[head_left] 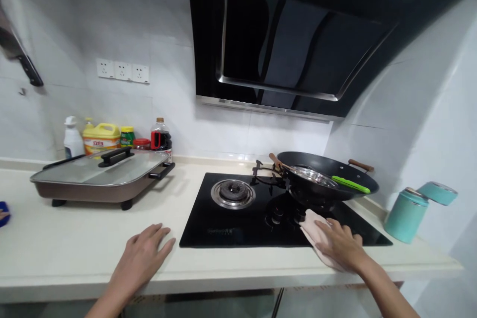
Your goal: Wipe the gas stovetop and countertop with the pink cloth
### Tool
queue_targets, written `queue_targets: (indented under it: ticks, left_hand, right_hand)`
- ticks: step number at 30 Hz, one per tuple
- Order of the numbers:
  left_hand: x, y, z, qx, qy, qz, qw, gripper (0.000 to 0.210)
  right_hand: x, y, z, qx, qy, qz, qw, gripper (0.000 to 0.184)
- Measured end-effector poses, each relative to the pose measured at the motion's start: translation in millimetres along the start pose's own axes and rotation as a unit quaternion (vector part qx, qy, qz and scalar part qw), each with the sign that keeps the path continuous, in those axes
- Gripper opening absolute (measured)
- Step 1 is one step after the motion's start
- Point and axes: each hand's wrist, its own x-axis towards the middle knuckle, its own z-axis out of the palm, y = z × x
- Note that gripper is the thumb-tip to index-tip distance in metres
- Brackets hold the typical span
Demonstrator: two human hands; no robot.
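Note:
My right hand (341, 244) presses a pale pink cloth (312, 226) flat onto the front right part of the black glass hob (238, 221), just in front of its knobs. My left hand (143, 253) rests palm down on the cream counter (85, 243), fingers spread, holding nothing, a little left of the hob's front corner. A black wok (328, 179) with wooden handles sits on the right burner, with a steel insert and a green utensil (350, 185) inside it. The left burner (233, 193) is bare.
An electric grill pan with a glass lid (102, 176) stands on the counter at the left, with bottles and jars (100, 138) behind it. A teal canister (406, 214) with its lid tipped stands at the right. A black range hood (298, 39) hangs overhead.

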Motion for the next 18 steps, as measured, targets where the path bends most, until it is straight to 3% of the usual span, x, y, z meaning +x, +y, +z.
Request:
queue_targets:
  ticks: [3,6,12,18]
  left_hand:
    - [0,-4,4.4,0.006,0.006,0.005,1.000,0.052]
    - [0,-7,6.4,0.005,0.009,0.001,1.000,0.052]
    - [0,-8,5.5,-0.005,-0.003,-0.012,1.000,0.052]
    - [0,-11,7.2,0.006,-0.007,-0.019,1.000,0.053]
  right_hand:
    - [10,17,-5,-0.032,0.019,-0.013,0.999,0.054]
    - [35,14,-13,-0.013,0.021,-0.060,0.998,0.050]
    - [99,-20,-27,0.049,-0.004,-0.124,0.991,0.045]
    - [133,-61,-36,0.044,-0.033,-0.128,0.990,0.041]
